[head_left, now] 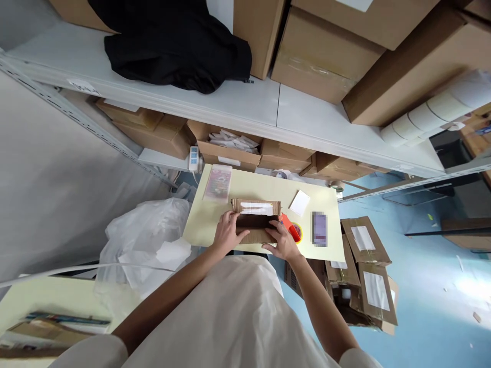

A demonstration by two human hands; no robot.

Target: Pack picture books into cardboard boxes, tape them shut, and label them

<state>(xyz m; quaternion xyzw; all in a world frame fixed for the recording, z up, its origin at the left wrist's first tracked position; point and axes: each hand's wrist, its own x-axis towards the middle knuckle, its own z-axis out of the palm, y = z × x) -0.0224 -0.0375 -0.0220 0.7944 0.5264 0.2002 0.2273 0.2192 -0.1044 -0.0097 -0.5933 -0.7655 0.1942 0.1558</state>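
A small brown cardboard box (255, 236) stands open at the front of the cream table, its dark inside showing. Its raised far flap (238, 204) carries a white label (256, 208). My left hand (227, 232) grips the left side, fingers over the edge and thumb along the near side. On the right side, my right hand (283, 240) holds the box with its fingers at the rim and over the opening. Just beyond that hand lies a red tape dispenser (294, 232) with a yellow-edged roll, partly covered by the hand.
On the table (207, 230) lie a printed plastic packet (218, 183), a white card (299, 203) and a blurred purple object (319, 229). A shelf (245, 105) with boxes overhangs the back. Plastic bags (146, 230) sit left; flattened cartons (366, 260) lie on the right floor.
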